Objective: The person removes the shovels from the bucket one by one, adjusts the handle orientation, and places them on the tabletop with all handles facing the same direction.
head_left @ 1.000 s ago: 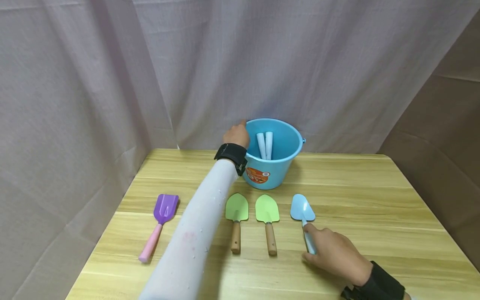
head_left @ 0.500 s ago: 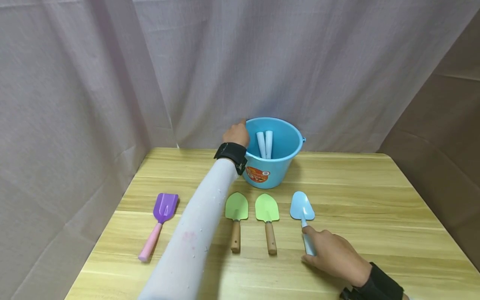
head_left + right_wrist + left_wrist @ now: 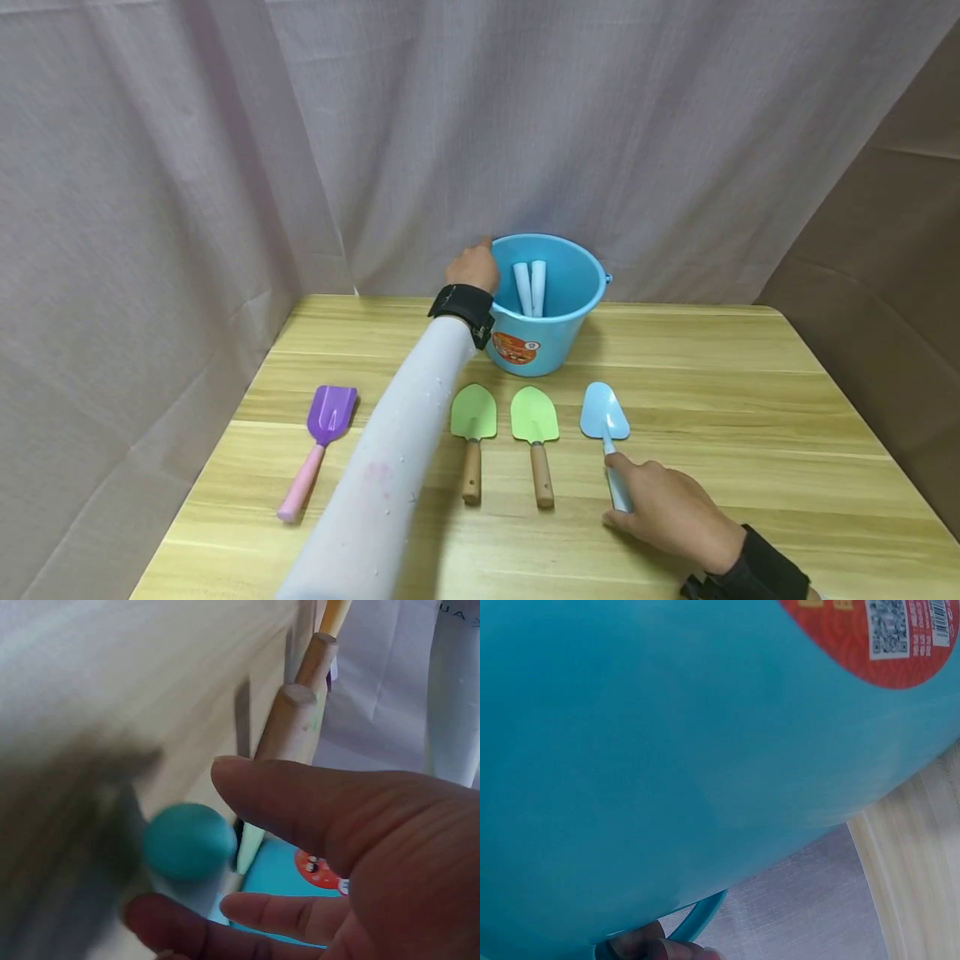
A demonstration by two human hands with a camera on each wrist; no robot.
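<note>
Curtain backdrop, right hand (image 3: pixel 671 510) seemingly hiding trowel handle (image 3: pixel 618 487)

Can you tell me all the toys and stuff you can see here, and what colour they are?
bucket: one, blue with a red sticker, at the back of the table.
white handles: two, inside the bucket.
purple shovel: one, pink handle, far left of the row.
green trowels: two, wooden handles, middle of the row.
blue trowel: one, right end of the row.
table: one, light wood.
curtain: grey, behind.
left hand: at the bucket's rim.
right hand: closing round the blue trowel's handle.
</note>
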